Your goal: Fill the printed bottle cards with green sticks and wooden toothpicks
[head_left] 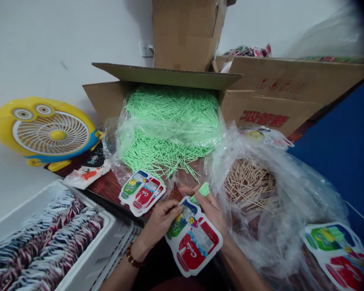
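The Cola-printed pouch (197,242) is in your hands, just in front of the tabletop's near edge, its printed face toward you and its upper end tipped toward the left. Your left hand (162,220) pinches it between thumb and fingers at the upper left rim, beside the green jar print. Your right hand (211,208) is at the upper right, thumb and fingers closed round a bundle of green sticks (204,189). The relation that matters sits here: the bundle's long axis slants from far right to near left, its lower ends meeting the pouch's upper rim, while its upper ends jut past your right fingers. You cannot tell from this angle how far the sticks reach behind the printed face. Your left hand is nearer the rim's left end; your right controls the sticks' slant. Beyond, along the tabletop's (107,186) near edge, a small stack of matching pouches (142,192) lies left of your work, and loose green sticks spill toward you from the open carton (166,74). Tan sticks (250,184) lie in clear plastic toward the right edge, with another filled-looking pouch (341,254) near the near right corner.
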Demonstrator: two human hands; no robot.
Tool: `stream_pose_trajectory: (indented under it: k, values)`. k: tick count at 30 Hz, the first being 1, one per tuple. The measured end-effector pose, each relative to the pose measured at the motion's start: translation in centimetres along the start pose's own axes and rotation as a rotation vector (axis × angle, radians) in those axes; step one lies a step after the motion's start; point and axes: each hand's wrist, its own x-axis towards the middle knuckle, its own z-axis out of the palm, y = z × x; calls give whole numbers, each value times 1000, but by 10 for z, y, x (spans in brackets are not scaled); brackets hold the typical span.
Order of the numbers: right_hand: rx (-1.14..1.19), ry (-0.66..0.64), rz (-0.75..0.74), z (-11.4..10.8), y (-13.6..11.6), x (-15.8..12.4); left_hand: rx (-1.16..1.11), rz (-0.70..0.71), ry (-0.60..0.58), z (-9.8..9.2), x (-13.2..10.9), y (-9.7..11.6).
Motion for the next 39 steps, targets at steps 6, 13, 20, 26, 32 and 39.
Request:
stream_pose_trajectory:
  k: [6, 13, 20, 26, 32, 39]
  values:
    - [-90, -190, 28, -8, -15, 11, -235, -89, -25, 0, 5, -3]
    - [-532, -353, -1, -8, -36, 27, -310, -25, -31, 1, 8, 0]
    - [-838, -556, -95, 9, -61, 41, -349, 35, -9, -3, 10, -4]
    - [-852, -588, -135, 28, -68, 47, -317, 101, 29, -11, 12, -5]
    - [-853, -615, -168, 46, -73, 44, -347, 154, 83, -15, 13, -3]
    - [-655, -357, -366, 48, -83, 71, -520, 156, 212, -23, 16, -16]
